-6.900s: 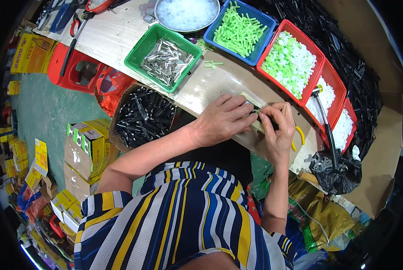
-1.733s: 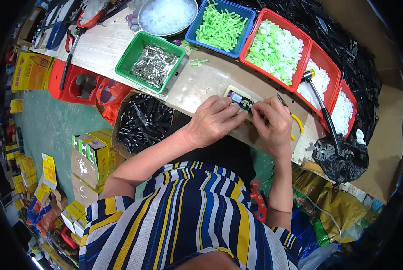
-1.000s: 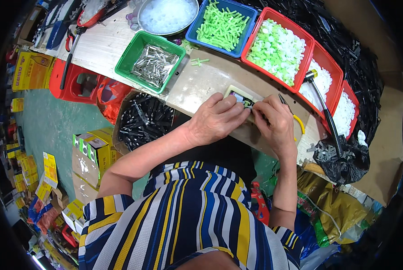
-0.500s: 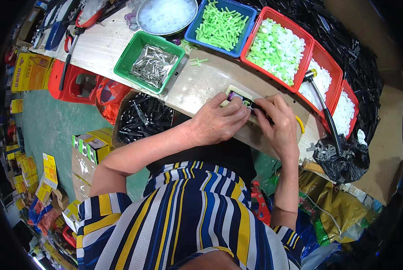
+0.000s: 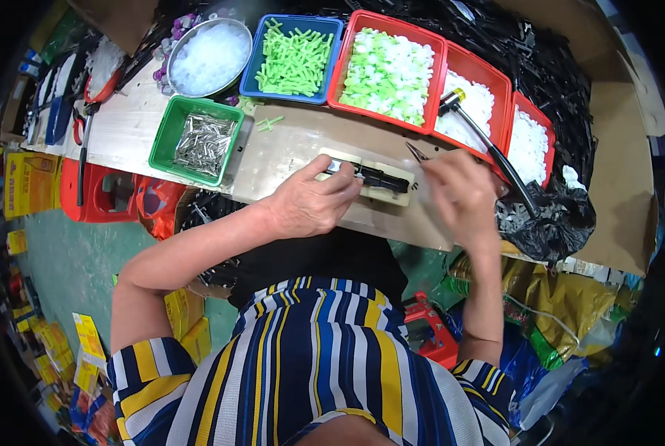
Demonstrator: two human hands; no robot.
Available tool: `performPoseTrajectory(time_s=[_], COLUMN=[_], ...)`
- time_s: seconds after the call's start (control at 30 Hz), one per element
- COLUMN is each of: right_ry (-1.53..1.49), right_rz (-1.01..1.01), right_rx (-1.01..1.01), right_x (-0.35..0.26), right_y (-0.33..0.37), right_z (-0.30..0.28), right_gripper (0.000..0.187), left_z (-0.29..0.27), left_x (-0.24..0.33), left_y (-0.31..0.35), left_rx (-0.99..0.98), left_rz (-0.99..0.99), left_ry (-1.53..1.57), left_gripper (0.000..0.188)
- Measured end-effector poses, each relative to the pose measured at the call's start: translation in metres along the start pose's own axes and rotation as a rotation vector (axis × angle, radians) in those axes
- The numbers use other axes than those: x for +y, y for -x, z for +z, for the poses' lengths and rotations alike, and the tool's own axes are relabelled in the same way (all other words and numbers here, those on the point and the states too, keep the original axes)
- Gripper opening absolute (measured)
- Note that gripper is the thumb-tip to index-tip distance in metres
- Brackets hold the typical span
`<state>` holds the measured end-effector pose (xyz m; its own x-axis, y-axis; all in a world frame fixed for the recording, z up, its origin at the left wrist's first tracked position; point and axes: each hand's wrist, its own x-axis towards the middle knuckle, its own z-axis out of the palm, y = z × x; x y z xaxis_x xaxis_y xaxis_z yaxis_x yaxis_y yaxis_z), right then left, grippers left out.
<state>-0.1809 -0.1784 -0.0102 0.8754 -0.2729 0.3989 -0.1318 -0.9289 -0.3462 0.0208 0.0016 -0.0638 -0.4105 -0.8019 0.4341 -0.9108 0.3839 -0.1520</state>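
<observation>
My left hand [image 5: 314, 197] is closed, its fingertips on a slim black plastic part [image 5: 381, 178] that lies in a cream block [image 5: 393, 198]. Bright metal shows by the fingertips at the part's left end. To the right of the block, my right hand [image 5: 462, 195] is blurred, with its fingers bent over the work board. A pointed dark metal tool tip [image 5: 416, 152] sticks out beside those fingers. The rest of that tool is hidden, and I cannot tell whether the hand grips it.
A green bin [image 5: 159, 151] of metal pins stands left of the brown board [image 5: 273, 167]. Behind are a bowl [image 5: 175, 82] of clear pieces, a blue bin [image 5: 252, 90] and several red bins [image 5: 337, 82]. A hammer [image 5: 488, 141] leans across the right bins towards a black bag [image 5: 570, 230].
My right hand has left the black part and moved right; the tool tip now shows beside it. My left hand stays at the block. The whole view has shifted.
</observation>
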Motion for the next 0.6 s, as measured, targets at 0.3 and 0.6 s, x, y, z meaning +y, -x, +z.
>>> performPoseTrajectory(time_s=[0.3,0.6], right_ry=[0.279,0.326], right_rz=[0.403,0.506], right_rx=[-0.083,-0.147], right_x=[0.129,0.173], right_y=[0.012,0.025], right_z=[-0.095,-0.081], right_gripper=[0.017,0.016], left_z=[-0.004,-0.075], left_x=[-0.001,-0.056], left_y=[0.006,0.061], left_rx=[0.144,0.22], left_rz=[-0.161,-0.758], left_ry=[0.182,0.071], left_gripper=[0.037,0.023])
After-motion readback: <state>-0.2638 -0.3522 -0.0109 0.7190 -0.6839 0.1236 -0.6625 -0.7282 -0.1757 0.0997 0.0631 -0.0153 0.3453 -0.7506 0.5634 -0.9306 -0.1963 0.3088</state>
